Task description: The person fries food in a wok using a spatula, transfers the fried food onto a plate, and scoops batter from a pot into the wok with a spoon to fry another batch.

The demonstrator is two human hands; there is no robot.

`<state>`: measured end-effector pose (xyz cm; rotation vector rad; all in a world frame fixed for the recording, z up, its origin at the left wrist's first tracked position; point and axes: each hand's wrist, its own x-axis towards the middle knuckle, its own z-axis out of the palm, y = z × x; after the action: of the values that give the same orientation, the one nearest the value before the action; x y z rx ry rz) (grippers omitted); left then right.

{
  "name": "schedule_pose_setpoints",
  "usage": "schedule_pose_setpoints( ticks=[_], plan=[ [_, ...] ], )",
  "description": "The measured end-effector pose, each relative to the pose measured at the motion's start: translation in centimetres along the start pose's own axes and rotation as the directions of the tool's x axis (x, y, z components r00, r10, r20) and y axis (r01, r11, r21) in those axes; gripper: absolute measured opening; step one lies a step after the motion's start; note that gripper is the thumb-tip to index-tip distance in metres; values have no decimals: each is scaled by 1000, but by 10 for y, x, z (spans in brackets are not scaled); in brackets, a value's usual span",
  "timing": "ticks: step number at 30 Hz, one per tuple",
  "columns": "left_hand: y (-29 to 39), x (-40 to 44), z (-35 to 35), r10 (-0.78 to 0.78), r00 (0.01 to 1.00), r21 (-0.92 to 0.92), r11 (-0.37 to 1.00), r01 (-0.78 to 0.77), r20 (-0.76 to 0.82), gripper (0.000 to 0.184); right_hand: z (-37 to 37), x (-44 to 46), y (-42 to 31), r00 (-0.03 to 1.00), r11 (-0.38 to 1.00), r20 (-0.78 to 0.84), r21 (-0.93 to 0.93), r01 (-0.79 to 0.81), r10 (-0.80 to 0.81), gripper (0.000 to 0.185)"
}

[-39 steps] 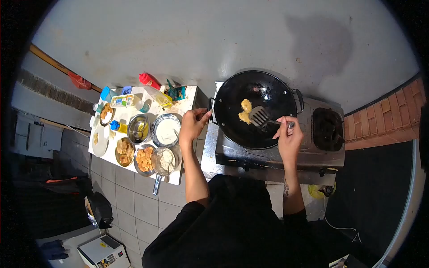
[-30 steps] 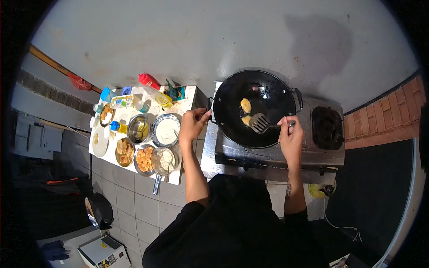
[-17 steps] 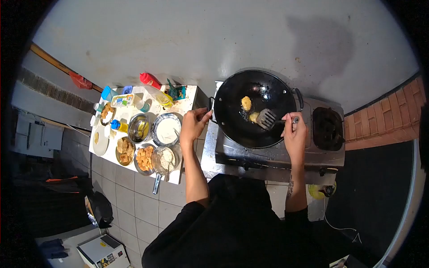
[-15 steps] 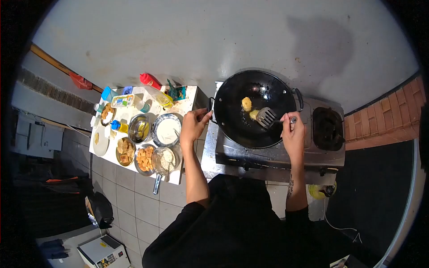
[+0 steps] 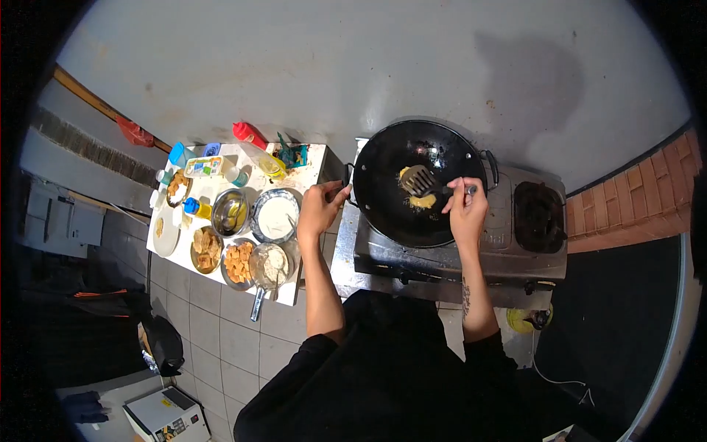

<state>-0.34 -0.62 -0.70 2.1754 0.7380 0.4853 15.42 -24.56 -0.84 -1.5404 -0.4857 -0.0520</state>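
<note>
A black wok [image 5: 383,199] sits on the left burner of a metal gas stove [image 5: 479,258]. My left hand [image 5: 322,210] is closed round the wok's left loop handle [image 5: 347,177]. In my right hand [image 5: 466,211] is the handle of a slotted spatula [image 5: 420,181], its head low inside the wok. A yellow fried piece [image 5: 422,201] lies just below the spatula head. Another yellow piece [image 5: 403,174] is mostly covered by the spatula's left edge.
Left of the stove, a white table [image 5: 291,283] carries a bowl of white batter [image 5: 277,216], a bowl of orange cubes [image 5: 238,263], a small pan [image 5: 269,265], bottles and plates. A second burner [image 5: 540,211] is at the right, near a brick ledge [image 5: 626,199].
My right hand and the spatula have moved left and slightly up across the wok, now over the upper piece. The lower piece shows more fully. My left hand stays at the handle.
</note>
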Motion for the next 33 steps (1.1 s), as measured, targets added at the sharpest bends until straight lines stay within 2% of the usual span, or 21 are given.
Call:
schedule_pose_setpoints(
  ticks=[2,3,8,10,11,15,18,19,23,26,27,33],
  plan=[
    [-2,0,0,10,1000,6,1000,-10,14,43,-4,-6,-8,994,996,72,-45,-74,77,9],
    [1,-1,-1,-17,1000,-51,999,18,18,43,-7,-6,-10,991,992,76,-79,-99,105,9],
    [-3,-1,1,6,1000,-14,1000,-6,7,43,-8,-8,-12,998,998,16,-15,-56,57,7],
    [-1,1,1,12,1000,-28,1000,-11,7,43,-11,-15,-11,989,994,101,-9,-109,109,8],
    [-1,0,1,1,1000,-21,1000,-1,12,43,-15,-16,-12,985,992,124,-68,-109,117,9],
    [-1,0,1,-7,1000,-19,1000,7,10,42,-22,-14,-10,995,995,14,-1,-99,99,8],
    [2,0,1,-15,1000,-30,999,16,21,42,-14,-18,-3,998,996,44,64,-56,53,8],
    [2,0,1,-12,1000,-29,999,12,21,42,-16,-21,-8,991,994,87,41,-103,99,8],
    [0,-1,0,13,1000,-24,1000,-13,10,43,-30,-15,-8,986,989,91,-62,-134,140,7],
    [-1,-2,2,5,1000,-32,999,-4,14,43,-18,-14,-8,994,996,54,-3,-93,93,7],
    [0,-2,2,-10,1000,-44,999,11,16,44,-16,-17,-8,991,997,106,-11,-81,81,7],
    [-4,-3,3,4,1000,-36,999,-4,4,43,-23,-16,-12,993,993,45,-45,-112,114,11]
  ],
)
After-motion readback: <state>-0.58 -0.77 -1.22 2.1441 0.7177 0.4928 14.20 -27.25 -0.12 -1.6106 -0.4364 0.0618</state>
